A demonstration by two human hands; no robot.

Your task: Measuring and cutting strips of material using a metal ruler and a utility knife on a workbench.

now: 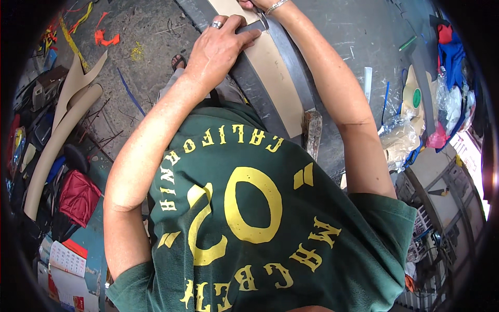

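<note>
My left hand (218, 52), a ring on one finger, lies with its fingers spread and pressing on a dark grey strip and the long tan sheet strip (275, 67) beside it. At the top edge my right hand (249, 4) is partly cut off, with a bracelet at the wrist. Its visible fingers are closed. From it a thin, dark metal blade-like tool (264, 22) reaches down to the strip near my left fingertips; its exact kind is unclear. Along the tan strip's right side runs a grey metal-looking bar (291, 57).
A worn block (312, 130) sits at the tan strip's near end. Clear plastic wrapping and a green tape roll (416, 98) lie at right on the grey work surface (343, 26). Rolled tan sheets (57, 145) and a dark red bag (78, 198) are at left.
</note>
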